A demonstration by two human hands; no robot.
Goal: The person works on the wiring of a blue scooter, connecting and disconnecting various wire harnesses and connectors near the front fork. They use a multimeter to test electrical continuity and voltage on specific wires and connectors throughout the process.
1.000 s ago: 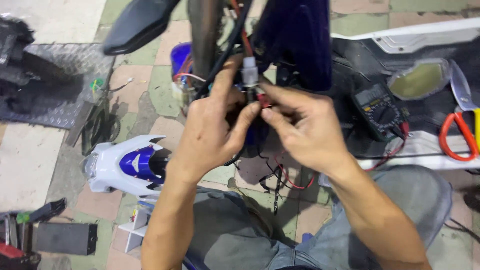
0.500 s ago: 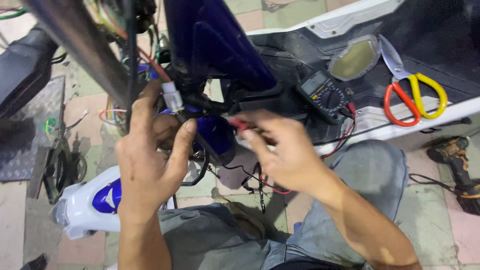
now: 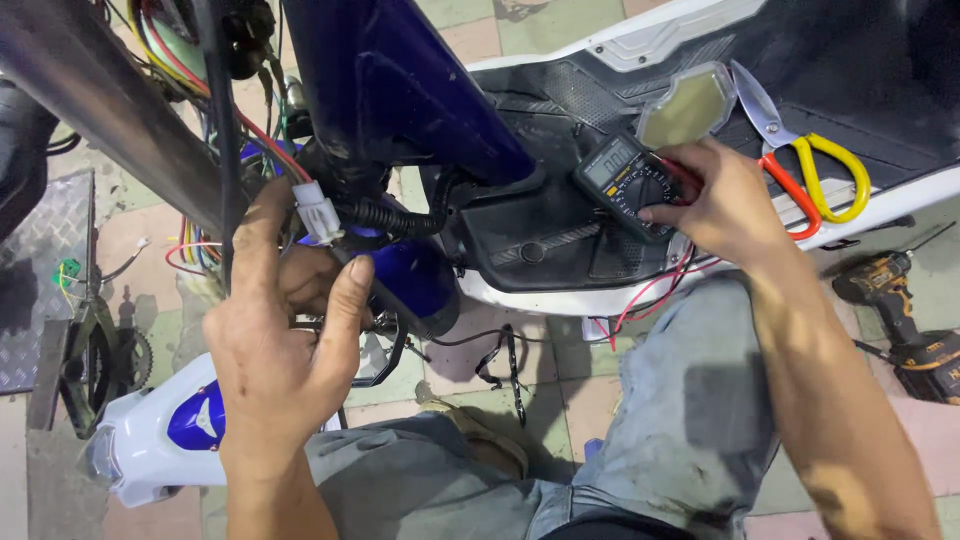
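Head camera looked down over my knees at the stripped scooter. My left hand (image 3: pixel 280 330) was curled narrow around the wiring under the blue body panel (image 3: pixel 400 90), thumb and fingers pinching the white plastic connector (image 3: pixel 318 212) where the red and other coloured wires (image 3: pixel 255 130) ran into it. The connector sat just left of a black ribbed conduit (image 3: pixel 390 215) and touched my thumb tip.

My right hand (image 3: pixel 725 205) rested on the black multimeter (image 3: pixel 625 180), which lay tilted on the dark floorboard (image 3: pixel 560 240) of the scooter; my fingertips were closed on its dial area, so that hand was narrow too, pressing rather than lifting. Red probe leads (image 3: pixel 650 290) trailed down from the meter toward my lap.

I judged the connector light and stiff but brittle at its latch, with thin wires that would tear at the crimp if pulled; it wanted holding by the plastic shell, not by the leads. The meter seemed light and a bit slippery on that sloped plastic, best steadied by its sides.

Beside the meter lay a clear lens cover (image 3: pixel 690 100) and scissors with red and yellow handles (image 3: pixel 810 175). A cordless drill (image 3: pixel 895 310) lay on the tiled floor at right, and a white and blue fairing piece (image 3: pixel 160 440) by my left knee.
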